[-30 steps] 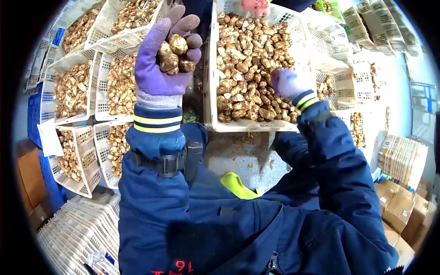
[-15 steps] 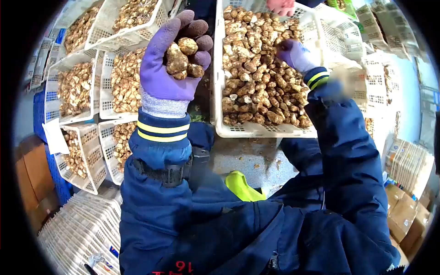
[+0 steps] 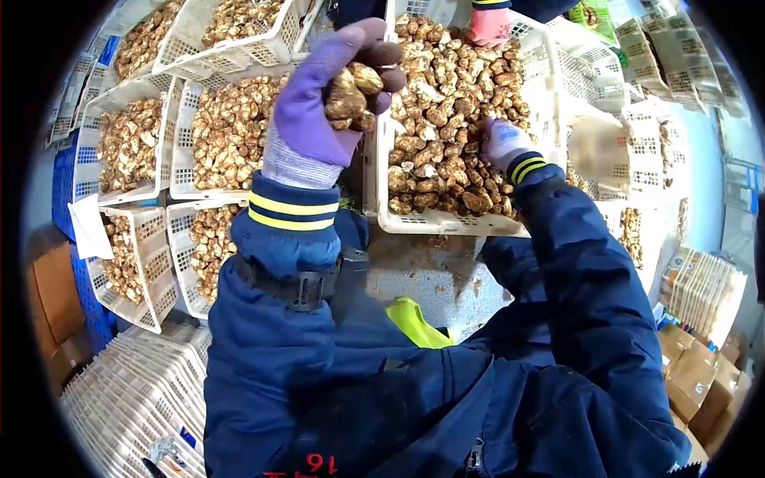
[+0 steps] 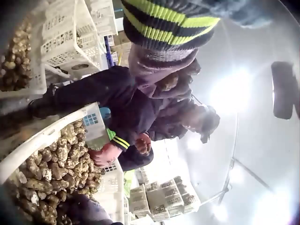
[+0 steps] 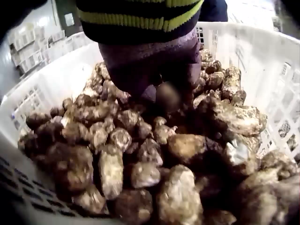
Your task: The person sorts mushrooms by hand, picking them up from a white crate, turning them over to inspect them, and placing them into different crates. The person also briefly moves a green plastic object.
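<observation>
White plastic crates (image 3: 177, 143) stand at the left; I count six with knobbly brown produce in them. Next comes the left hand (image 3: 315, 119), gloved in purple and raised palm-up, its fingers curled round a handful of lumps (image 3: 351, 92). Three or four show, and more may sit behind the fingers. Beside it is one large crate (image 3: 446, 225), filled with a heap (image 3: 438, 103) of far too many pieces to count. The right hand (image 3: 502, 142) is down in that heap at its right side, fingers bent among the pieces; I cannot tell whether it has pinched one. To pick well here, I judge, it should lift one lump at a time off the top layer rather than dig. The left palm should be held level and cupped, since it looks near full. One pink-gloved hand (image 3: 488, 28) of another person is at the far rim. Several empty crates (image 3: 637, 151) are stacked to the right, with cardboard boxes (image 3: 701, 350) below them.
</observation>
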The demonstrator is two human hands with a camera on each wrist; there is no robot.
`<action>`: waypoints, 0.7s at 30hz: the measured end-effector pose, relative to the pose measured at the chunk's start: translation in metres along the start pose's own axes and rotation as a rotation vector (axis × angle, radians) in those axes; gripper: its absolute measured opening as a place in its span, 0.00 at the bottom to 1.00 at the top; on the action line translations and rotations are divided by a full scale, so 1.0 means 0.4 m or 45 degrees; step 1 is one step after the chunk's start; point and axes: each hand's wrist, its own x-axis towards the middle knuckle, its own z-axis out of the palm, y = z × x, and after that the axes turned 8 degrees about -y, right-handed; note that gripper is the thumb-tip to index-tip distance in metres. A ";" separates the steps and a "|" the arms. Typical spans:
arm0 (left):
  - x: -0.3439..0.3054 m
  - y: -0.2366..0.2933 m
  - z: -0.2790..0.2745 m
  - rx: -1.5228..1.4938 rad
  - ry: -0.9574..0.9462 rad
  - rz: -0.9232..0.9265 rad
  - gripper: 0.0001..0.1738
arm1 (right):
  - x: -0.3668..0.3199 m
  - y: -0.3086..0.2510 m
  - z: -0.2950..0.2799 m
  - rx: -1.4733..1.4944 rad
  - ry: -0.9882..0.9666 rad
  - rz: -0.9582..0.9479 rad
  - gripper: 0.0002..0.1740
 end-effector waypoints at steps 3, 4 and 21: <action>-0.011 -0.006 0.009 0.044 0.005 -0.117 0.20 | 0.028 0.085 -0.054 0.688 0.059 -0.018 0.16; -0.011 -0.006 0.013 0.048 -0.037 -0.123 0.20 | 0.030 0.105 -0.081 1.045 -0.037 -0.067 0.15; -0.013 0.034 0.083 0.139 -0.193 -0.329 0.20 | 0.064 -0.001 0.025 -0.306 0.205 -0.044 0.20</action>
